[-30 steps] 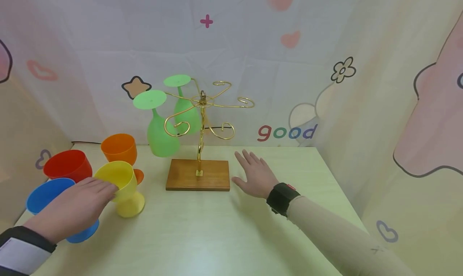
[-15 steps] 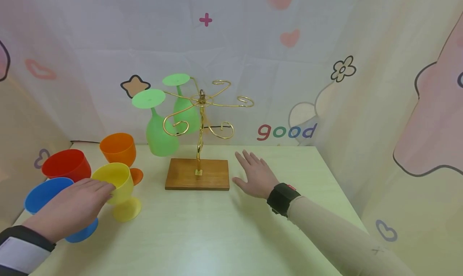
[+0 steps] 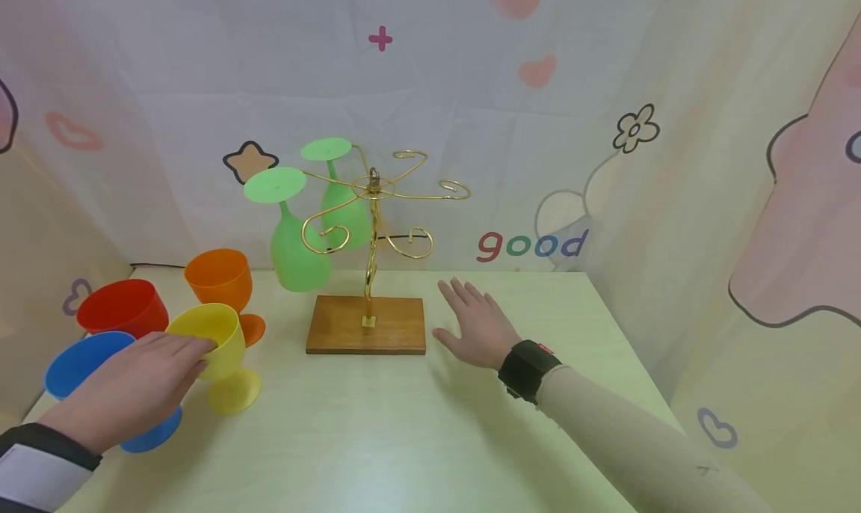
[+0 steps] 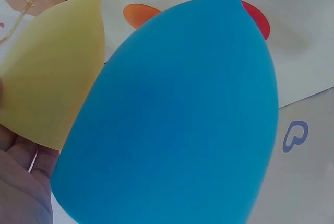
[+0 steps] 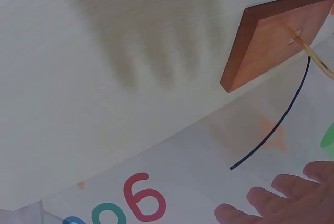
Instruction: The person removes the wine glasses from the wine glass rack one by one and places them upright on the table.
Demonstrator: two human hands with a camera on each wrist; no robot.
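At the left of the table, my left hand [image 3: 137, 378] reaches over the blue goblet [image 3: 87, 363] and grips the yellow goblet [image 3: 225, 352] at its bowl, fingers over the rim. The yellow goblet leans a little toward the hand. In the left wrist view the blue goblet [image 4: 177, 114] fills the middle and hides part of the yellow goblet [image 4: 52, 67]; fingers [image 4: 18, 153] show at its rim. My right hand [image 3: 476, 326] is held out palm down, fingers straight and holding nothing, right of the rack's wooden base [image 3: 366, 337].
Two green goblets [image 3: 299, 255] hang upside down from the left arms of a gold wire rack [image 3: 374, 188], whose other curled arms hold nothing. A red goblet [image 3: 124, 307] and an orange goblet [image 3: 218, 277] stand behind the yellow one. A printed curtain [image 3: 430, 87] backs the table.
The yellow goblet has shifted slightly left and tilted toward my left hand, its foot moving a little nearer. My right hand stays where it was.
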